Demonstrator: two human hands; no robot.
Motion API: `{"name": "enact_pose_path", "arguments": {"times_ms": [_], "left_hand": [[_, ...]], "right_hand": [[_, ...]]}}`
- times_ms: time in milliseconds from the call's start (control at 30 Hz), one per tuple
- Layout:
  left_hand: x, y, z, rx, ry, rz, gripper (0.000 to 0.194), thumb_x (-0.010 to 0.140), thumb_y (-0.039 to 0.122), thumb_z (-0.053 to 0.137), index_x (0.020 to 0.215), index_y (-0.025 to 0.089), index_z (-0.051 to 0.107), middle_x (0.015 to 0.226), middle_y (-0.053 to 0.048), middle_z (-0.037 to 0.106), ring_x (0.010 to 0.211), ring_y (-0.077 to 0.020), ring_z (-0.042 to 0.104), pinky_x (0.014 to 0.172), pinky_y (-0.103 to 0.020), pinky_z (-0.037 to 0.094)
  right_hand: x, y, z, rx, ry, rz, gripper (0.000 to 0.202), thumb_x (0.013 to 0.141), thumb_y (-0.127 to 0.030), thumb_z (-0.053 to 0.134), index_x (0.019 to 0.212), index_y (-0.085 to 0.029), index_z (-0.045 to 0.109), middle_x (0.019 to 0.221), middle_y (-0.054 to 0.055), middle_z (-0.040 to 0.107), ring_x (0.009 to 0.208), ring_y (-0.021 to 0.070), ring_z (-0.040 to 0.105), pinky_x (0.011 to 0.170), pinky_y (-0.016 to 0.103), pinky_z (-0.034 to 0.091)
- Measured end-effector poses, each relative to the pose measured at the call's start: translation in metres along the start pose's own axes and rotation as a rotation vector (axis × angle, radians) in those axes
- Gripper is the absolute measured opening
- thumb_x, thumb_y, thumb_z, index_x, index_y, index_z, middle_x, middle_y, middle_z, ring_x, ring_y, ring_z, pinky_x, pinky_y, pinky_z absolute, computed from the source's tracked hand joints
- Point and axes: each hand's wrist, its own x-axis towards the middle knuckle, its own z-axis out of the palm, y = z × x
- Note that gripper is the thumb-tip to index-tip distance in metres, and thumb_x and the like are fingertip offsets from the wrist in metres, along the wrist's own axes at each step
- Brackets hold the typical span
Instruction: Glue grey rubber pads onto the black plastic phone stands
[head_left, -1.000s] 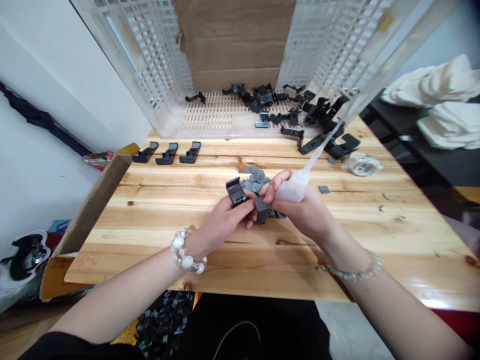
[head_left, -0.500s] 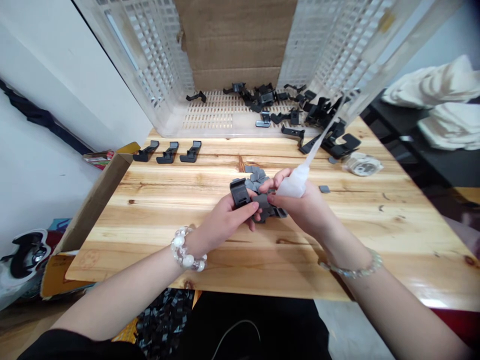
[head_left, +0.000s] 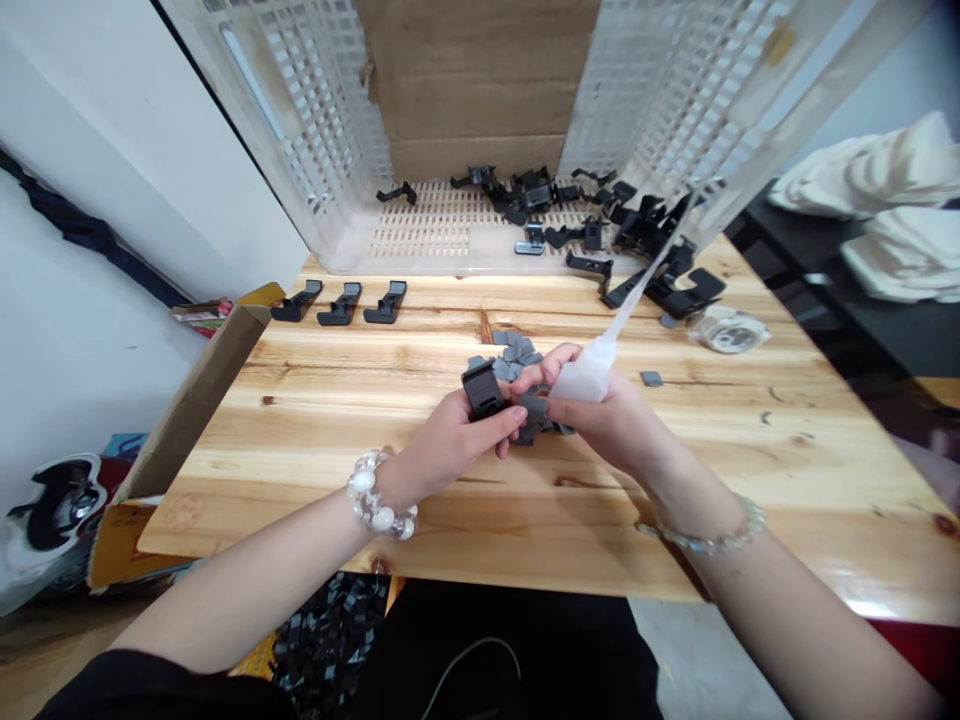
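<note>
My left hand (head_left: 466,435) is closed around a black plastic bracket (head_left: 482,388), with its thumb at the edge of a small grey pad (head_left: 534,406). Against the other side of that pad press the fingertips of my right hand (head_left: 626,420). The right hand also grips a white squeeze bottle (head_left: 586,373), whose long thin nozzle points up and away to the right. Loose grey pads (head_left: 514,350) lie in a heap on the wood just behind and beneath both hands, partly hidden by them.
Three black brackets (head_left: 342,304) stand in a row at the left. A white plastic crate (head_left: 420,264) on its side holds many more, some spilling out right. A tape roll (head_left: 727,330) and a single grey pad (head_left: 652,379) lie right. A cardboard box (head_left: 202,385) adjoins the table's left edge.
The bracket in my left hand has tilted slightly, and the grey pad between my hands has turned a little. The view has shifted slightly; both hands keep their holds.
</note>
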Motion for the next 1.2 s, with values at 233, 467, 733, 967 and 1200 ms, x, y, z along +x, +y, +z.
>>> {"name": "enact_pose_path", "arguments": {"times_ms": [233, 467, 733, 967, 1200], "left_hand": [[-0.001, -0.005, -0.002, 0.016, 0.012, 0.006, 0.026, 0.085, 0.038, 0.066, 0.096, 0.016, 0.058, 0.067, 0.003, 0.057, 0.057, -0.0089, 0.053, 0.060, -0.025, 0.044], [-0.001, -0.006, -0.003, -0.038, 0.005, 0.038, 0.025, 0.084, 0.035, 0.067, 0.099, 0.016, 0.059, 0.062, 0.004, 0.053, 0.055, -0.0086, 0.048, 0.056, -0.024, 0.040], [0.001, 0.006, 0.001, -0.224, -0.059, -0.152, 0.023, 0.082, 0.035, 0.069, 0.089, 0.015, 0.060, 0.076, 0.000, 0.054, 0.068, -0.0108, 0.053, 0.055, -0.022, 0.045], [0.000, 0.002, 0.001, -0.335, -0.175, -0.197, 0.023, 0.076, 0.022, 0.075, 0.094, 0.015, 0.063, 0.096, -0.005, 0.060, 0.093, -0.0171, 0.060, 0.085, -0.038, 0.054], [0.003, -0.004, -0.003, -0.316, -0.224, -0.159, 0.039, 0.082, 0.024, 0.072, 0.119, 0.020, 0.059, 0.122, -0.011, 0.064, 0.120, -0.0248, 0.057, 0.098, -0.043, 0.048]], "right_hand": [[0.001, -0.001, 0.000, -0.003, -0.028, -0.018, 0.024, 0.075, -0.017, 0.074, 0.087, -0.023, 0.053, 0.101, 0.000, 0.069, 0.089, 0.0159, 0.067, 0.079, 0.036, 0.057], [0.000, -0.002, 0.002, -0.002, -0.013, -0.021, 0.025, 0.076, -0.019, 0.074, 0.087, -0.024, 0.053, 0.100, 0.000, 0.069, 0.093, 0.0165, 0.067, 0.082, 0.034, 0.056], [0.001, -0.004, 0.004, -0.048, 0.049, -0.017, 0.027, 0.074, -0.016, 0.074, 0.085, -0.021, 0.049, 0.081, -0.003, 0.065, 0.069, 0.0120, 0.066, 0.065, 0.028, 0.056], [0.003, -0.005, 0.006, -0.154, 0.190, 0.057, 0.036, 0.068, -0.021, 0.078, 0.084, -0.022, 0.045, 0.078, -0.003, 0.065, 0.057, 0.0110, 0.059, 0.053, 0.026, 0.051], [0.004, -0.009, 0.006, -0.186, 0.273, 0.077, 0.041, 0.061, -0.020, 0.082, 0.083, -0.021, 0.047, 0.080, -0.002, 0.064, 0.062, 0.0100, 0.058, 0.054, 0.025, 0.052]]}}
